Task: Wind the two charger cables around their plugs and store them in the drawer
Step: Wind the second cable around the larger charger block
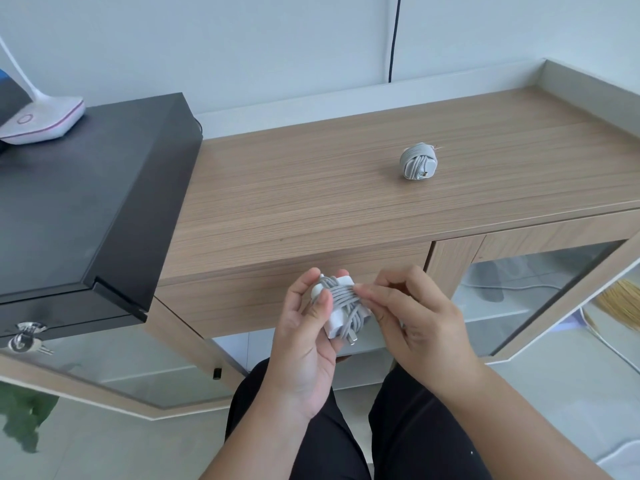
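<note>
My left hand [304, 344] grips a white charger plug [341, 311] with grey cable wound around it, held in front of the wooden drawer front [242, 296]. The cable's metal connector end hangs at the bottom of the bundle. My right hand [412, 317] pinches the wound cable at the plug's right side with thumb and fingertips. A second charger [418, 161], fully wrapped in its grey cable, lies on the wooden cabinet top [311, 202], far right of centre. The drawer is closed.
A black box [79, 202] sits on the left of the cabinet top, with a white lamp base [41, 121] on it and keys [26, 337] hanging at its front. Glass cabinet doors [540, 289] stand open below. A black wire [394, 39] runs down the wall.
</note>
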`<state>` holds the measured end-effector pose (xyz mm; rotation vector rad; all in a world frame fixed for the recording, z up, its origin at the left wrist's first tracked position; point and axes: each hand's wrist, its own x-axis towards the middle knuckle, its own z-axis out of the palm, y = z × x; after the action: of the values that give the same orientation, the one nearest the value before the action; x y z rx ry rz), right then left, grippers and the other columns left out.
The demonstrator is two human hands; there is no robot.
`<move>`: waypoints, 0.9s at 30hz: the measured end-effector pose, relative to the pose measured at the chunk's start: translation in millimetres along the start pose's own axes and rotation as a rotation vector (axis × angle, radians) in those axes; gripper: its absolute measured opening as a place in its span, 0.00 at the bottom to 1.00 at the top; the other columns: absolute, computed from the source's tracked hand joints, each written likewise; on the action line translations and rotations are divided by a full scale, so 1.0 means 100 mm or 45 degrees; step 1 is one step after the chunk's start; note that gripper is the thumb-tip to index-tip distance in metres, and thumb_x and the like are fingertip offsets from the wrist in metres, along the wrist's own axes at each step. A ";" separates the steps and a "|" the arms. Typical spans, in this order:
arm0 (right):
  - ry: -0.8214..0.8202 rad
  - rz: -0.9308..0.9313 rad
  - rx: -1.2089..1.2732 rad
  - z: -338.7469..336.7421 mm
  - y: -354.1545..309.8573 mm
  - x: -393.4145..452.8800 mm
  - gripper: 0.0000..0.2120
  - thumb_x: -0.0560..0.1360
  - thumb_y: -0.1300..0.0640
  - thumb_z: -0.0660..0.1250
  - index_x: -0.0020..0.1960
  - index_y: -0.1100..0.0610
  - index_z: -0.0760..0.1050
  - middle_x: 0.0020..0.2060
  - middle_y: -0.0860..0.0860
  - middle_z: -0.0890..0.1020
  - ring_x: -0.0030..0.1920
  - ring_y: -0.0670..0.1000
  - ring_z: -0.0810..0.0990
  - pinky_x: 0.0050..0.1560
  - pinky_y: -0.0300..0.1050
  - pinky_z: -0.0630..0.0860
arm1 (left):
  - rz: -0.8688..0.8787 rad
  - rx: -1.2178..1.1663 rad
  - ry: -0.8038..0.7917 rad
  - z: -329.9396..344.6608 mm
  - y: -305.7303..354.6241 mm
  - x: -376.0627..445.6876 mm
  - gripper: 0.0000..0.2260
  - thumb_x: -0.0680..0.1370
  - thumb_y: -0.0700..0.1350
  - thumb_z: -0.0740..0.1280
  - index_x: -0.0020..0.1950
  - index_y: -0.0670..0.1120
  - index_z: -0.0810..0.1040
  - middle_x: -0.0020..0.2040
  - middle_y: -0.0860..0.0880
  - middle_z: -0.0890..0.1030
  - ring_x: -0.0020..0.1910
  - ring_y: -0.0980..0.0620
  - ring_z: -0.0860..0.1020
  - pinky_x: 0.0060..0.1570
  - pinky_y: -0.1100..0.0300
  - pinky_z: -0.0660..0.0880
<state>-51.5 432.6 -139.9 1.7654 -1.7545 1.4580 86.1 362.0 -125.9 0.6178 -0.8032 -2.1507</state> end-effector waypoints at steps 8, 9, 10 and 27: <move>0.069 0.051 0.190 -0.01 -0.06 -0.09 0.07 0.75 0.67 0.67 0.50 0.64 0.83 0.42 0.55 0.80 0.41 0.49 0.80 0.41 0.38 0.76 | 0.097 0.085 0.029 0.04 -0.03 0.01 0.24 0.63 0.51 0.81 0.55 0.51 0.78 0.57 0.45 0.82 0.49 0.48 0.82 0.45 0.56 0.81; 0.076 0.054 0.211 -0.01 -0.07 -0.08 0.07 0.74 0.67 0.67 0.50 0.64 0.83 0.42 0.55 0.80 0.42 0.49 0.80 0.42 0.37 0.76 | 0.101 0.091 0.027 0.05 -0.02 0.00 0.26 0.61 0.52 0.81 0.55 0.51 0.78 0.58 0.45 0.82 0.49 0.48 0.82 0.46 0.55 0.81; 0.080 0.058 0.235 -0.02 -0.07 -0.08 0.07 0.74 0.67 0.68 0.49 0.64 0.83 0.42 0.55 0.80 0.42 0.48 0.80 0.43 0.36 0.76 | 0.103 0.094 0.025 0.06 -0.02 0.00 0.27 0.60 0.53 0.82 0.56 0.51 0.78 0.59 0.44 0.82 0.50 0.48 0.82 0.46 0.55 0.81; -0.148 0.039 0.545 -0.11 0.04 -0.02 0.06 0.74 0.63 0.69 0.48 0.61 0.84 0.46 0.56 0.77 0.46 0.50 0.80 0.45 0.39 0.76 | 0.024 0.229 -0.081 0.00 0.06 0.00 0.14 0.72 0.47 0.70 0.57 0.49 0.78 0.62 0.42 0.81 0.53 0.47 0.82 0.48 0.53 0.80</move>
<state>-59.4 441.5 -138.2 2.0685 -1.6142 1.8907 88.7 358.6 -121.8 0.6327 -1.0411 -2.1045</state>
